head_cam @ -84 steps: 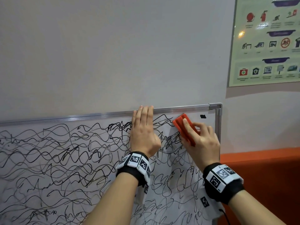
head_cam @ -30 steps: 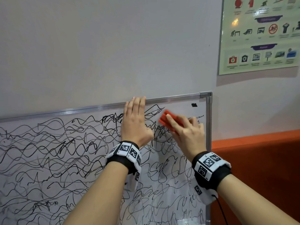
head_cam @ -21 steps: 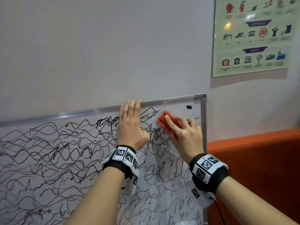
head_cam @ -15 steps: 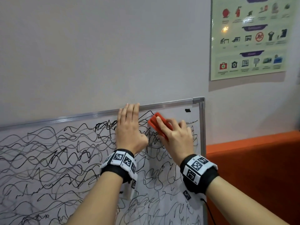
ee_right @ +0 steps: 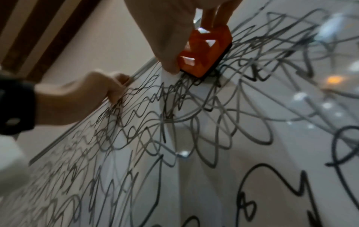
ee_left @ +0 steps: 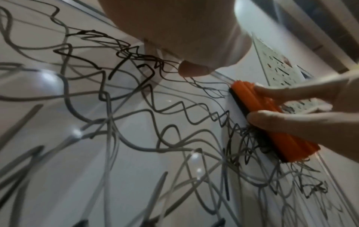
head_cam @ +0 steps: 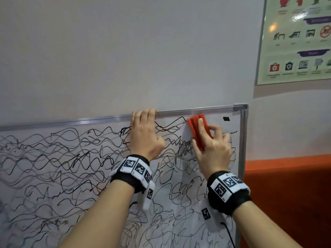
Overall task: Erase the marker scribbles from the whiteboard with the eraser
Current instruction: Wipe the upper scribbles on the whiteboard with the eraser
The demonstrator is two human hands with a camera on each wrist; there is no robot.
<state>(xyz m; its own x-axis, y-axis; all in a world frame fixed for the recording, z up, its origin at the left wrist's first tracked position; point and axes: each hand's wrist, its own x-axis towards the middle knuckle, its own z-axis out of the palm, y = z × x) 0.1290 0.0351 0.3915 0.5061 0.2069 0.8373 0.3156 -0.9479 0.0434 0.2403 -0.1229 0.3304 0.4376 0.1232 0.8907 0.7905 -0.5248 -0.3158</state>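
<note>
1. Eraser (head_cam: 198, 130), orange: flat against the whiteboard (head_cam: 53, 176) near its top right corner, pinched by right hand (head_cam: 213, 149) fingers (head_cam: 201, 127).
2. Left hand (head_cam: 146, 135): fingers pressed together, flat on the whiteboard's top edge, just left of the eraser.
3. Marker scribbles (head_cam: 62, 158): across the whiteboard.

Background as I see it from the head view:
- Plain pale wall (head_cam: 125, 51) filling 9 to 1 o'clock.
- Green pictogram poster (head_cam: 295, 42) on that wall at 2 o'clock, catching a small lamp glare.
- Orange panel (head_cam: 286, 194) at 4 o'clock.
</note>
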